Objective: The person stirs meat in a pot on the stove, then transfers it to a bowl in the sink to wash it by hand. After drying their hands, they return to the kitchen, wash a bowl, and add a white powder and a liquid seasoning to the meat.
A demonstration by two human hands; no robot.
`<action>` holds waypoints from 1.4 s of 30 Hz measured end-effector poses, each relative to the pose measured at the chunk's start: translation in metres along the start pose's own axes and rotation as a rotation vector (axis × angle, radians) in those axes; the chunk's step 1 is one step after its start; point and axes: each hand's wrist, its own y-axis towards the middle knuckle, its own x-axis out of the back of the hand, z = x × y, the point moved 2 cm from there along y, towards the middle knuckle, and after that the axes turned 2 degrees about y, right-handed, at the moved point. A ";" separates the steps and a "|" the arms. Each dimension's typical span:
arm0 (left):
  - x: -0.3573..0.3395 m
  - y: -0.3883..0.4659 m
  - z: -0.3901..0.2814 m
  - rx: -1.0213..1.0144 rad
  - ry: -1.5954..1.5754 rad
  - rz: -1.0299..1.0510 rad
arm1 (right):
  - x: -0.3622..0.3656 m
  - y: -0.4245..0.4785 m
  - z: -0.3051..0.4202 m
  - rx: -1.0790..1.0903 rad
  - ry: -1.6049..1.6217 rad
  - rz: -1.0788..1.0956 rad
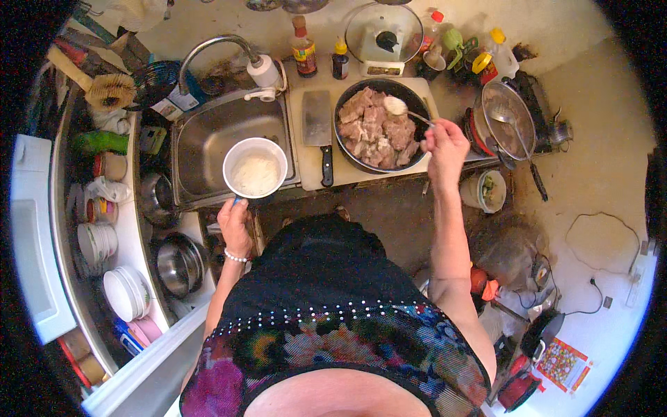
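Observation:
My left hand (234, 224) grips the handle of a white cup (227, 174), held over the front edge of the sink. White powder (256, 174) fills part of the cup. In my right hand (447, 148) is a metal spoon (420, 117), its bowl heaped with white powder above a dark pan (338, 138). Chunks of meat (365, 117) fill the pan, with pale powder on some of them. The pan rests on a pale cutting board (311, 180). Left of it lies a cleaver (316, 120) with a black handle.
A steel sink (203, 135) with a faucet (219, 39) is at the left. Behind the board stand sauce bottles (304, 49) and a glass lid (354, 31). A strainer and ladle (508, 120) rest over the stove at right. Below hangs a white bucket (471, 190). Bowls (125, 294) fill the left shelves.

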 end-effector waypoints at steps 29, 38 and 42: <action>-0.007 0.003 0.002 0.039 -0.088 0.064 | 0.060 -0.020 -0.021 0.111 -0.075 -0.106; -0.002 -0.001 -0.004 0.038 -0.072 0.003 | -0.004 -0.004 -0.022 0.271 -0.226 0.049; 0.006 -0.005 -0.008 0.041 -0.010 -0.029 | -0.024 0.009 -0.039 0.771 -0.701 0.164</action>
